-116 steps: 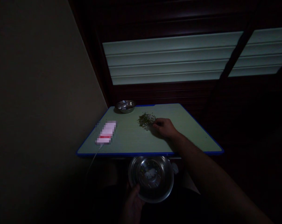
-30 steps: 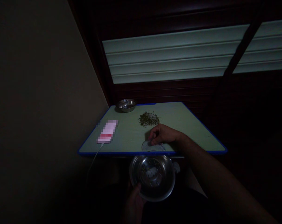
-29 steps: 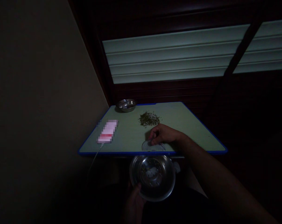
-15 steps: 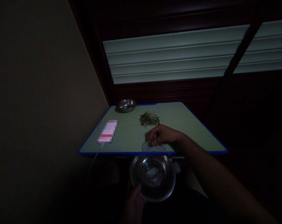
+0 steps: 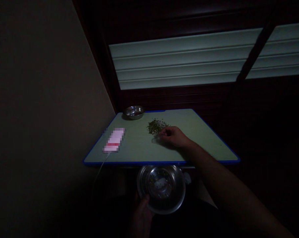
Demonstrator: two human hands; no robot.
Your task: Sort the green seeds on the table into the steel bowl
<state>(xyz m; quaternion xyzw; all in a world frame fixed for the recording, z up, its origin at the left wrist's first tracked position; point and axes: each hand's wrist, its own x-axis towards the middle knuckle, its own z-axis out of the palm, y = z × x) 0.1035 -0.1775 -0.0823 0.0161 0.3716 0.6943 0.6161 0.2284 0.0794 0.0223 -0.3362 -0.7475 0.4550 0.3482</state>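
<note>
My left hand (image 5: pixel 143 211) is closed on the rim of a steel bowl (image 5: pixel 161 206), below the front edge of the table, thumb over the inside. A few small bits and pale reflections show in the bowl's bottom. Over the table, my right hand (image 5: pixel 173 136) pinches a clear, round, lid-like plastic piece (image 5: pixel 155 139), mostly hidden under the fingers. Just beyond those fingertips lies a loose pile of small greenish-brown grains (image 5: pixel 155 126), spread on the pale tabletop; they look like beans or seeds, too small to tell which.
A second, shallow steel bowl (image 5: pixel 134 113) stands at the table's back left corner. A blurred-out phone (image 5: pixel 114 140) lies at the left with a white cable (image 5: pixel 101 168) hanging over the front edge. The pale green table (image 5: pixel 201 145) has a blue rim, with a wall at left.
My right hand has moved away from the table's front edge toward the grain pile, carrying the clear round piece with it. My left hand and its bowl have stayed nearly still.
</note>
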